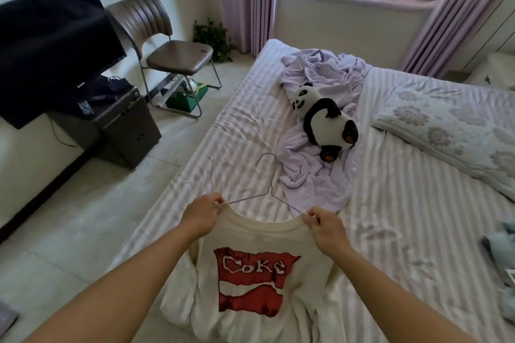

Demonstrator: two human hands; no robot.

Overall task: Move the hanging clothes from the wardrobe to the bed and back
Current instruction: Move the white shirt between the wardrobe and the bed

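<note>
White T-shirt (259,273) with a red Coke print lies on our striped bed (404,231), collar pointing away. Our left hand (202,213) and right hand (327,227) pinch its shoulders over a wire hanger (267,192), whose hook points away.

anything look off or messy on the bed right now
Yes. A lilac sheet lies crumpled in a heap across the striped bed instead of spread flat, with a panda plush tipped on its side on top. The wire hanger is half out of the white Coke T-shirt, whose collar both hands pinch.
</note>
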